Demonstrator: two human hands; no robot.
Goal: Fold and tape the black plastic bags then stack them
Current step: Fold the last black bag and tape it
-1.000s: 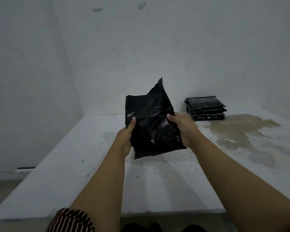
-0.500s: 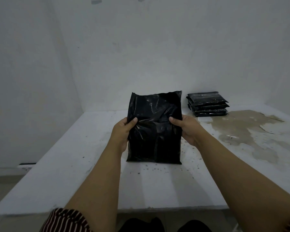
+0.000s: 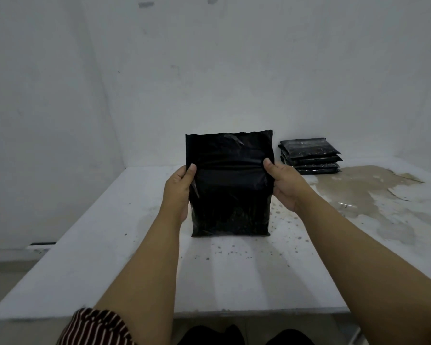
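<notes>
A black plastic bag stands upright on the white table, its bottom edge resting on the surface and its flat top flap raised. My left hand grips its left side with the thumb on the front. My right hand grips its right side the same way, thumb on the front. A stack of several folded black bags lies at the back of the table, to the right of the held bag and against the wall.
White walls close the table in at the back and left. A large brownish stain with peeling paint covers the right part of the table. Dark specks dot the surface around the bag. The near table edge runs across below my forearms.
The bag was crumpled and tilted in the air, then was straightened and stood on the table. Since half a second ago both hands hold it a little higher on its sides.
</notes>
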